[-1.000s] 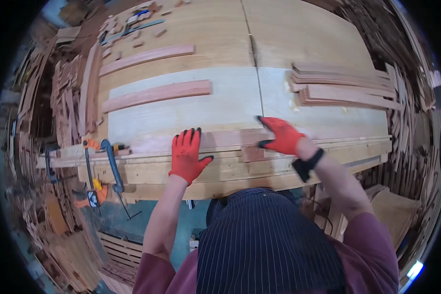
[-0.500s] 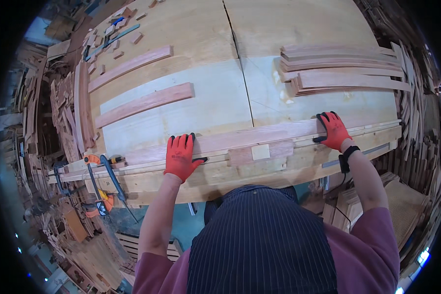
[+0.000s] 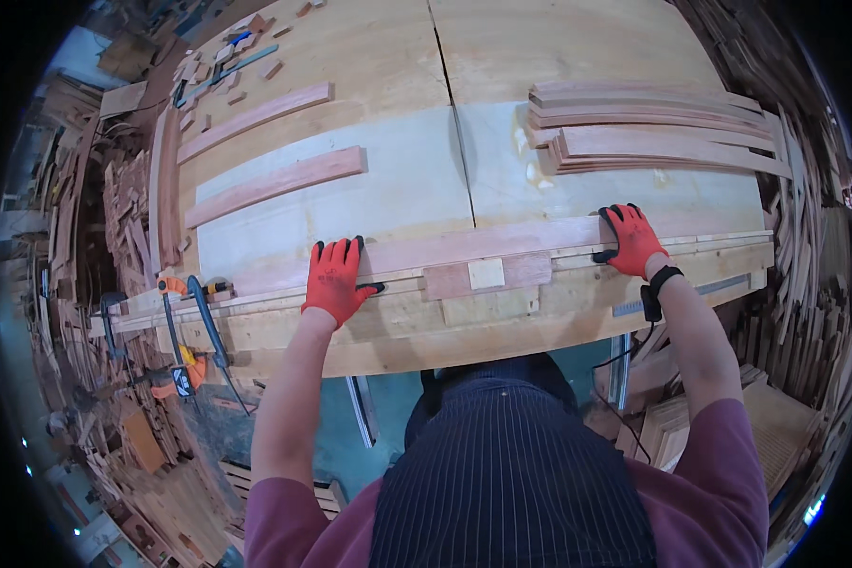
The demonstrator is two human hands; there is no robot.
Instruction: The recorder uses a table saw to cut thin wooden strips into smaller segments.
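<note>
A long pinkish wooden board (image 3: 483, 240) lies along the front of the workbench. My left hand (image 3: 333, 279), in a red glove with black fingertips, grips it left of the middle. Its fingers reach over the board, and the thumb points right along the near side. Towards the right end, my right hand (image 3: 634, 241), gloved the same way, holds the board with fingers bent over its far side and thumb to the left. Just nearer than the board, a pale square block (image 3: 486, 274) sits on a short pinkish piece (image 3: 530, 270) between my hands.
Orange-and-blue clamps (image 3: 189, 327) grip the bench edge at the left. Two loose boards (image 3: 275, 187) lie beyond my left hand. A stack of strips (image 3: 653, 142) is at the far right. Small wood blocks (image 3: 227, 80) are scattered far left. Lumber (image 3: 814, 312) crowds both sides.
The whole view has shifted slightly, so the bench and hands appear a little higher and further left. Both hands keep nearly the same places on the board.
</note>
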